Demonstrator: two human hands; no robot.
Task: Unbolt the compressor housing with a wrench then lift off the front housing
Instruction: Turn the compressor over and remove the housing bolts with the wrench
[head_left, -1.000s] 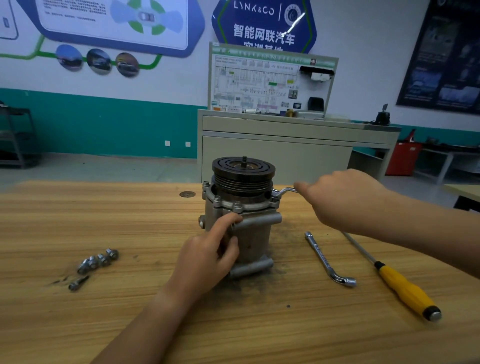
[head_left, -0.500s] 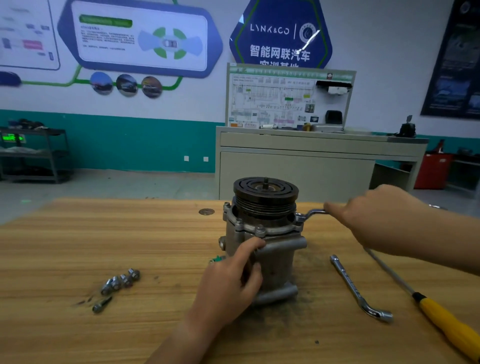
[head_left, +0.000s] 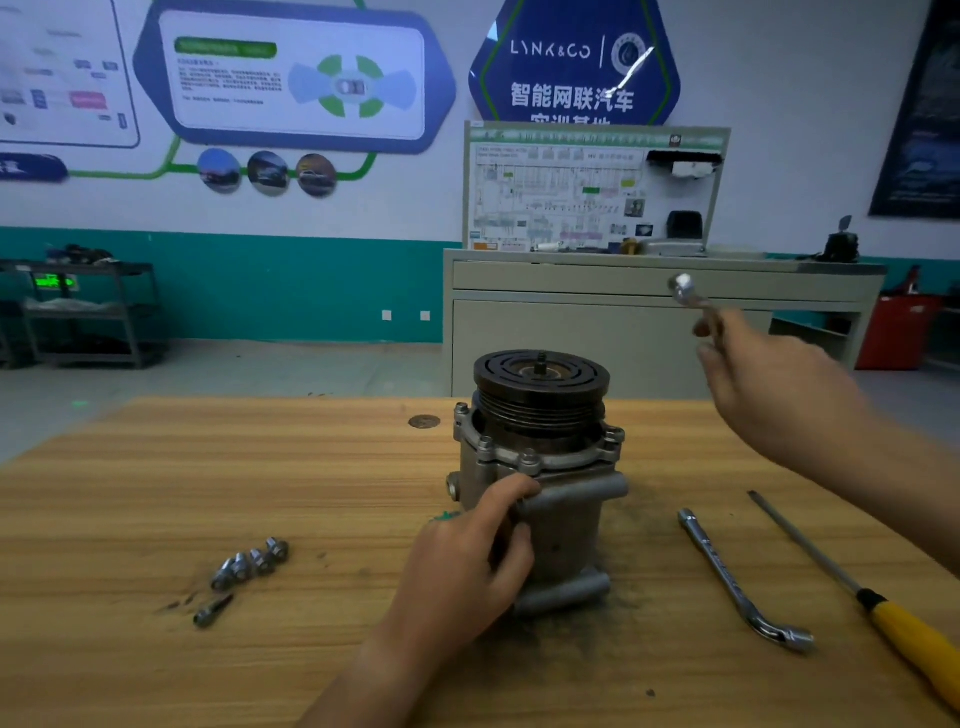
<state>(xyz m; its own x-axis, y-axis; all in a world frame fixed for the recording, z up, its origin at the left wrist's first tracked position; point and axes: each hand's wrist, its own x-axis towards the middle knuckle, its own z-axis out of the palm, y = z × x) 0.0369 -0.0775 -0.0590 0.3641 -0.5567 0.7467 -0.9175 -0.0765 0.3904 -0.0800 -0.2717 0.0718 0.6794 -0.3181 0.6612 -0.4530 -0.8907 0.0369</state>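
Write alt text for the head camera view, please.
A left hand steadies an upright grey metal compressor on a wooden table, while the right hand holds a silver wrench raised above it. Loose bolts lie at its left.

A single head-worn, wide-angle view looks forward and slightly down across a wooden table (head_left: 208, 467). The compressor (head_left: 540, 467) sits near the centre, close to the camera. The left hand (head_left: 462, 566) enters from the bottom edge and the right hand (head_left: 769, 379) from the right. Beyond the table, the view reaches a cabinet (head_left: 623, 317) and the far wall (head_left: 363, 208). Straight lines bow toward the frame edges.
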